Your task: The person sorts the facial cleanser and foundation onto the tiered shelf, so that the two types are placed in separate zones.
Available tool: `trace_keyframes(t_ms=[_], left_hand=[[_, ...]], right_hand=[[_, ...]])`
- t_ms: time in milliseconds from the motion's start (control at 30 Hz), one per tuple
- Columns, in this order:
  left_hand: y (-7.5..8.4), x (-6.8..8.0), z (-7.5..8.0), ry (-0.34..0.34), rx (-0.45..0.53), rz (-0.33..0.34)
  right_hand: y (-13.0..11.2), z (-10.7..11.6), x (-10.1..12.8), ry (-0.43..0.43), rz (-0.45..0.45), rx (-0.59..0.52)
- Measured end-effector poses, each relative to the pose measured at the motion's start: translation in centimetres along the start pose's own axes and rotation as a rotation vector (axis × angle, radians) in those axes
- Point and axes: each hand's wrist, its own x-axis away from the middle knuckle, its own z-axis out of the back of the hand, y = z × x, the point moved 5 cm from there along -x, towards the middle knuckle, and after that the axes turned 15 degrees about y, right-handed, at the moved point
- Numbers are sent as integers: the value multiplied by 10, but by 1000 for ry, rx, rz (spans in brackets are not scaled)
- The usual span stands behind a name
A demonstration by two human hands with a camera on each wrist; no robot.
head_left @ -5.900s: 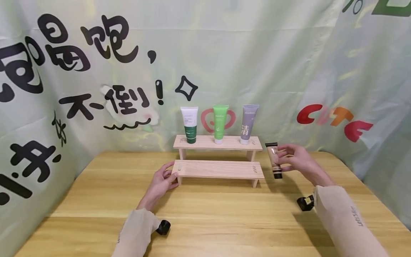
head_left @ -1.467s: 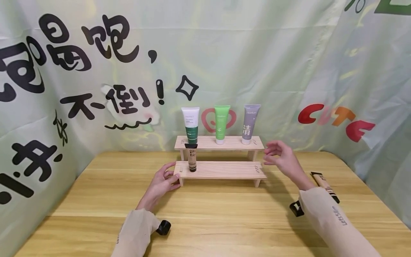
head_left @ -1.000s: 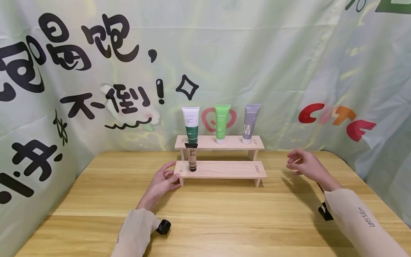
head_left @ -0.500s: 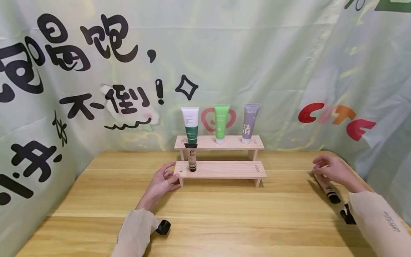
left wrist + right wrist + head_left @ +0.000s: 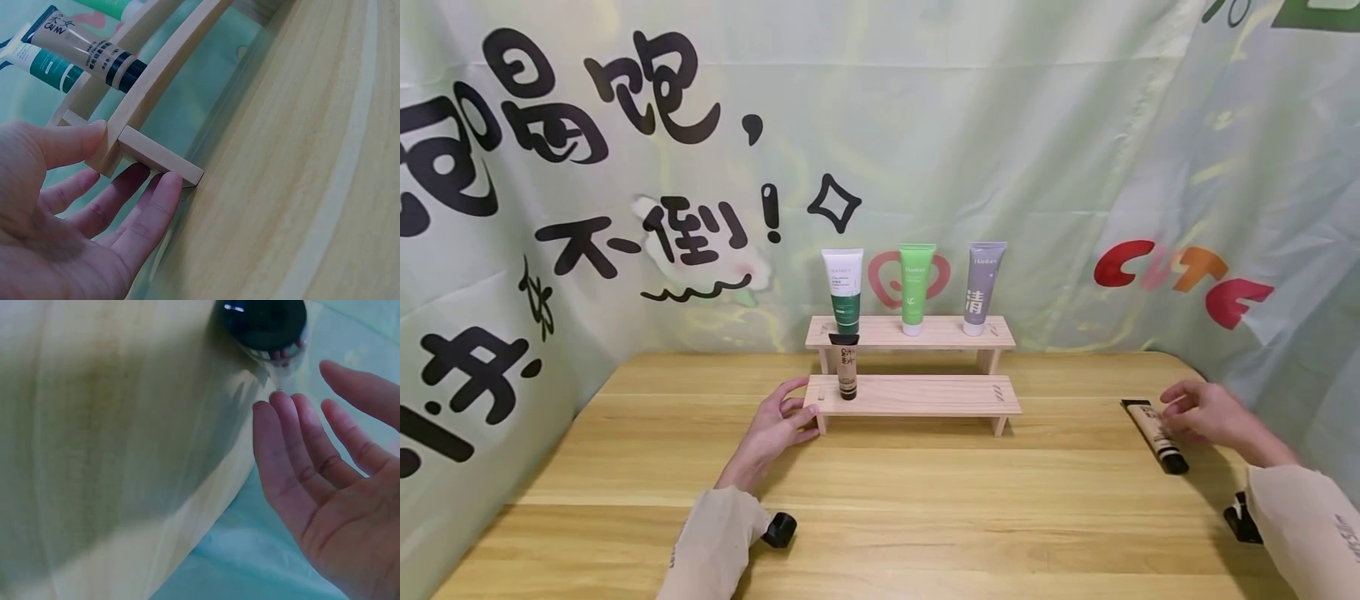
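In the head view my left hand (image 5: pixel 778 425) holds the left end of a two-step wooden display stand (image 5: pixel 925 398). The left wrist view shows its thumb on the board's end and fingertips against the leg (image 5: pixel 159 156). A beige squeeze tube (image 5: pixel 847 371) stands cap-down at the left of the lower step. Another beige tube (image 5: pixel 1153 435) lies on the table at the right, black cap towards me. Just right of it hovers my right hand (image 5: pixel 1217 419), fingers loosely bent around nothing. Its fingertips come close to the tube in the right wrist view; contact cannot be told.
On the upper step stand a white-and-green tube (image 5: pixel 845 287), a green tube (image 5: pixel 914 287) and a purple tube (image 5: pixel 982 287). A printed cloth (image 5: pixel 1037 150) hangs behind and beside the wooden table (image 5: pixel 925 517).
The beige tube that the right hand held earlier appears to stand on the lower step now. The right hand has moved from the stand rightward to the lying tube. The left hand stays put.
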Motion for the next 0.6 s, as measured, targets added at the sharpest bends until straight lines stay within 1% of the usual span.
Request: trace_keyframes(t_ms=[67, 200, 300, 333, 433, 533, 600], left_hand=[[0, 0, 0, -3, 1, -8], [0, 1, 0, 0, 7, 3], [1, 1, 0, 1, 8, 7], [0, 0, 0, 4, 6, 9], [0, 0, 0, 7, -1, 5], [0, 0, 0, 13, -1, 14], [0, 0, 0, 10, -3, 8]], right_hand=[[2, -2, 1, -21, -3, -6], [3, -6, 4, -46, -2, 26], [3, -9, 5, -87, -40, 47], [2, -11, 5, -103, -62, 42], [-1, -17, 5, -145, -87, 25], [-7, -21, 4, -138, -67, 25], [-12, -24, 3, -124, -52, 31]])
